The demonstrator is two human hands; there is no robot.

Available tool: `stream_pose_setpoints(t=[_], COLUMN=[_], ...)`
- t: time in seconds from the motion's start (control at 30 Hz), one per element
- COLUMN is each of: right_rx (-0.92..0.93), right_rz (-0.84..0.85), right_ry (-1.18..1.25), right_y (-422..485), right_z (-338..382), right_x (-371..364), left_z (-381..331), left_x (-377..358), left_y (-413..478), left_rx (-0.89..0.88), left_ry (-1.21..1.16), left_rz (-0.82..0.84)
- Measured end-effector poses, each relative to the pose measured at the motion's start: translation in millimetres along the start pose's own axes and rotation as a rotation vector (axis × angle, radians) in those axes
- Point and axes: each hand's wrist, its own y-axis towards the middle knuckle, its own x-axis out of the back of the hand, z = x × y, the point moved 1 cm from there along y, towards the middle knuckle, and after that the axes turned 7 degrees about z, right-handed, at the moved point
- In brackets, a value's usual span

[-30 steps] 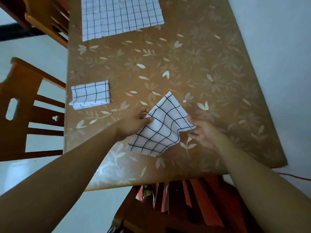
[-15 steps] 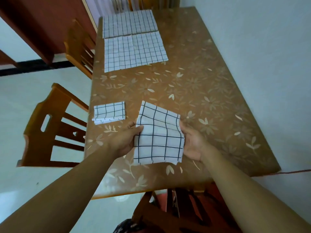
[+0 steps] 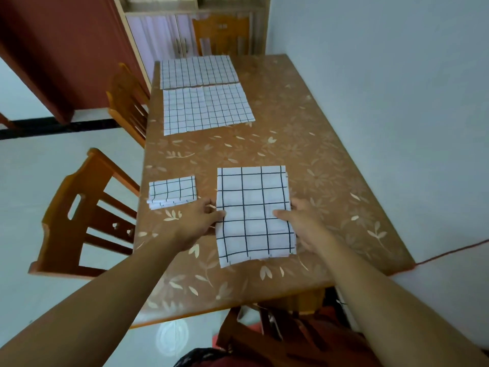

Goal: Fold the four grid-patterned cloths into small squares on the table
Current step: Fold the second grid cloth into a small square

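Note:
A partly folded white cloth with a black grid (image 3: 251, 192) lies flat on the brown floral table (image 3: 304, 144), near its front edge. My left hand (image 3: 197, 221) pinches its left edge at mid-height. My right hand (image 3: 301, 221) grips its right edge, thumb on top of the fabric. A small folded grid cloth (image 3: 172, 192) sits to the left, by the table's left edge. Two larger grid cloths lie spread flat at the far end, one (image 3: 206, 108) in front of the other (image 3: 198, 71).
Wooden chairs stand along the left side (image 3: 79, 215), further back on the left (image 3: 127, 102) and at the far end (image 3: 222, 35). A white wall runs close along the table's right edge. A cabinet and a dark red door are behind.
The cloth, held up and rumpled between both hands before, now lies flat and squared on the table. My view has tilted up, bringing the far cloths and chairs into sight.

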Motion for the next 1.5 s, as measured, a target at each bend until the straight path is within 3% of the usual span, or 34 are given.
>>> stream_pose_setpoints(t=[0.1,0.2,0.37,0.5,0.87,1.0,1.2,1.37,1.5], right_rx=[0.015,-0.049,-0.087,-0.112,-0.185,-0.122,-0.018,-0.081,-0.143], right_rz=[0.006,0.063,0.139,0.139,0.083,0.061,-0.169,-0.026,0.079], right_ry=[-0.052,0.056,0.27,0.26,0.235,0.125,0.039,-0.083,-0.26], right_y=[-6.8,-9.0,-18.2,-15.8,-5.7,0.2,15.9,24.1,34.9], right_z=[2.0,0.4,2.4,-2.3,-3.1,-4.5,-14.9,-23.8,-32.9], right_x=[3.8,8.4,7.1,4.8,14.8,15.1,18.2,29.1,39.3], left_z=[-6.4,-6.8,-3.7,-1.8,-3.3,-3.3,1.8,7.7,18.7], left_x=[0.6,3.3,4.8,3.1,1.0,-3.7,-13.3,-15.5,-19.3], left_y=[-3.8,-5.2,-4.0,0.2,10.2,15.8,23.2,28.0,36.4], left_rx=[-0.011,-0.013,0.036,0.114,0.183,0.134,0.089,0.123,0.106], left_ry=[0.109,0.137,-0.098,-0.243,-0.262,-0.235,-0.234,-0.139,0.046], left_rz=[0.035,0.079,0.144,0.14,0.074,0.04,0.042,0.153,0.126])
